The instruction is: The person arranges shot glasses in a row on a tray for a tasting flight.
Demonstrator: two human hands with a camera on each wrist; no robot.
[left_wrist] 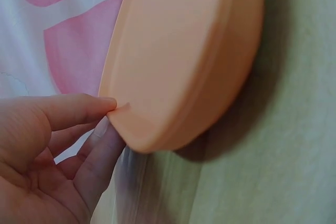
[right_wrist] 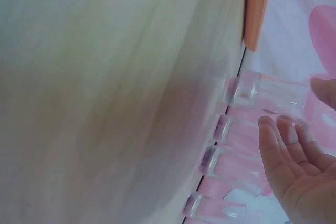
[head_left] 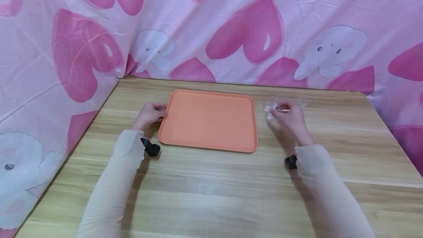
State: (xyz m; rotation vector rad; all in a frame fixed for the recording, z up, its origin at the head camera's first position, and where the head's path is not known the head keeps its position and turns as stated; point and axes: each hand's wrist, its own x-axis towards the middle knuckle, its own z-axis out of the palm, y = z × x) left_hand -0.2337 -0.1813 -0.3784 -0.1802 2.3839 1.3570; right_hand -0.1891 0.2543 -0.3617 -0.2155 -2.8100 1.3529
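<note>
The orange tray [head_left: 208,120] was located on the table [head_left: 205,194], its left rim pinched by the left hand [head_left: 150,116]. To the right of the tray, a clear glass [right_wrist: 283,95] was held near its mouth between the thumb and fingers of the right hand [head_left: 292,116]; other glasses [right_wrist: 236,169] were positioned beside it. The tray was judged light and stiff, best gripped at the rim; the glass was judged smooth, slippery and possibly fragile, best held lightly by its wall.

One tray [head_left: 208,120], seemingly four clear cups [right_wrist: 233,168]
</note>
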